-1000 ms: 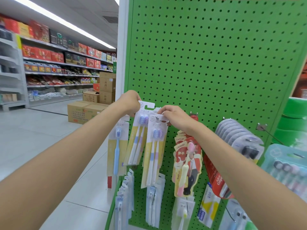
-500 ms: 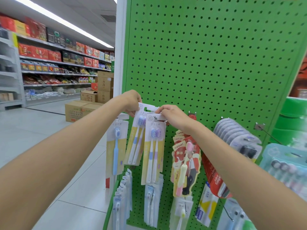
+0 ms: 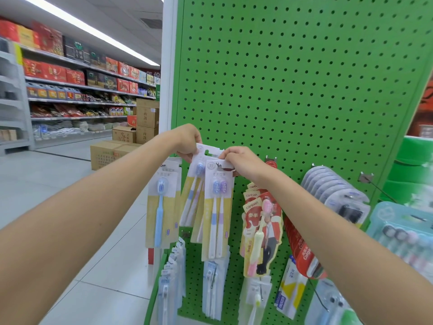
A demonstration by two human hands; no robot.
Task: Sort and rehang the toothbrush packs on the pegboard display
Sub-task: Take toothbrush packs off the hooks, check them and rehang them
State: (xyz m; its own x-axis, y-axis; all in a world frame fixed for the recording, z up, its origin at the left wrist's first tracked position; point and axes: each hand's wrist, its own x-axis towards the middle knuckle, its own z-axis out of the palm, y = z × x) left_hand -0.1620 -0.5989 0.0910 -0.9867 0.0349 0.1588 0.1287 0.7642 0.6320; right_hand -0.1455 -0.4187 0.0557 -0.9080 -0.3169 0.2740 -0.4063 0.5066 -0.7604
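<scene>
Left hand (image 3: 187,143), right hand (image 3: 242,161): fingers (image 3: 226,156) pinched.

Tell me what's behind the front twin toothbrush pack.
Behind the front twin pack a tilted matching pack shows, gripped by the left hand. The right hand pinches the front one's top. Whether more packs hang behind is covered.

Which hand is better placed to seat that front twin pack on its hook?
Probably the right hand: it pinches the top of the front twin pack beside the hook tip, while the left hand holds another, tilted pack behind it.
</scene>
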